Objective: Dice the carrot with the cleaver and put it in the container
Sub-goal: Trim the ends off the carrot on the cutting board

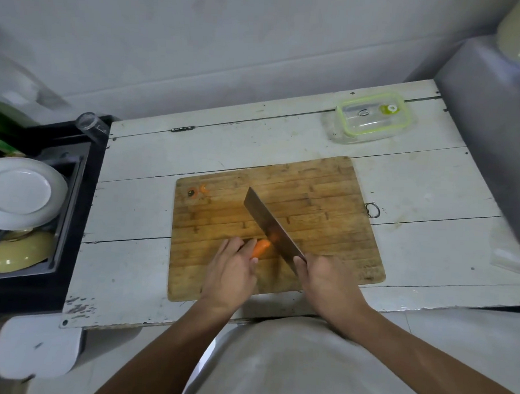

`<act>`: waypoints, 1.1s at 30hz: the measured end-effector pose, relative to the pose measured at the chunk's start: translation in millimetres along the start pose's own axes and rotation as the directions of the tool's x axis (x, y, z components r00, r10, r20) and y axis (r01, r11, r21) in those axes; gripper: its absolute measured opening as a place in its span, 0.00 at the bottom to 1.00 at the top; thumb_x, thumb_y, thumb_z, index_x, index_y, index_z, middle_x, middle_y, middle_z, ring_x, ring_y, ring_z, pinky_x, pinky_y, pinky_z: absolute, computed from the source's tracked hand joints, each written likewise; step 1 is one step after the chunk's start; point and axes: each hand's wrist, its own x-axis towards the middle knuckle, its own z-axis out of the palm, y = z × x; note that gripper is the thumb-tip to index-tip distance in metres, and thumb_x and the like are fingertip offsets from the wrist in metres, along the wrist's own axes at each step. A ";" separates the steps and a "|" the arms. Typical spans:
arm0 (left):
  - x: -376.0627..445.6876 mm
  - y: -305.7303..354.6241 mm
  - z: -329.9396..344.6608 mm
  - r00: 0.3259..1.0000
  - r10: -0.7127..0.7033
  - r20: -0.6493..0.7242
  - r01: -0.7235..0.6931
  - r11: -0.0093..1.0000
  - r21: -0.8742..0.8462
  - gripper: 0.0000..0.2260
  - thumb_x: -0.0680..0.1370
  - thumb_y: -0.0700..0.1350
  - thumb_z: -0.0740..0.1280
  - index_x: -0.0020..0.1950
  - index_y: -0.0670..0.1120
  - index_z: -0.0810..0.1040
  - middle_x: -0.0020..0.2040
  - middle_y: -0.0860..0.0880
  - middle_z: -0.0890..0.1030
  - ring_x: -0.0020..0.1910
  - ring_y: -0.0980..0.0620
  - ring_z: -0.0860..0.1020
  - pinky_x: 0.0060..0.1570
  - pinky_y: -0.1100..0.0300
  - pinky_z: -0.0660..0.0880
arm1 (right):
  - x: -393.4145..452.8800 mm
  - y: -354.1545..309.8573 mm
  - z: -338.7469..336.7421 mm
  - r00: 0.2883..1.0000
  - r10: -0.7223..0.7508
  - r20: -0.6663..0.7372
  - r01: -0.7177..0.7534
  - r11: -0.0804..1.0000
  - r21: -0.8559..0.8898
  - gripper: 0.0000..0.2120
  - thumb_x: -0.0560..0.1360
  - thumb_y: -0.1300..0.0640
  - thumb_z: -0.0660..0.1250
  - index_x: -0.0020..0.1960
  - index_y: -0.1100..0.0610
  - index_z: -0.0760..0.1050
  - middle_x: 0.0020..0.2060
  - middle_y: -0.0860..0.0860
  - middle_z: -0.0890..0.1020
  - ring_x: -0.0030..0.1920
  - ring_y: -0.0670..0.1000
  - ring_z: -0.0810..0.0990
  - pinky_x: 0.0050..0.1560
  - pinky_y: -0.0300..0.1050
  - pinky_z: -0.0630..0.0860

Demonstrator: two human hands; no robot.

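We are mid-cut on the worn wooden board [312, 199]: left hand [231, 270] pinches the orange carrot stub [261, 247], right hand [323, 277] clamps the steel cleaver [269, 227]; next, press down cleanly.

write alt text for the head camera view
A left hand holds a carrot on a wooden cutting board while the right hand angles a cleaver beside it. A lidded clear container sits behind on the white table.

White plate [19, 192], yellow bowl [21, 253], dark sink [83, 189], glass [90, 127]
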 end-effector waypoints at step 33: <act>12.5 -28.2 -14.7 0.995 0.002 0.096 0.001 1.000 -0.025 0.22 0.84 0.53 0.61 0.78 0.53 0.69 0.68 0.53 0.72 0.68 0.51 0.68 0.69 0.56 0.68 | 29.6 44.1 -20.8 0.984 -0.039 -0.176 0.015 0.991 -0.132 0.17 0.82 0.49 0.58 0.43 0.58 0.78 0.33 0.55 0.80 0.35 0.60 0.79 0.32 0.47 0.70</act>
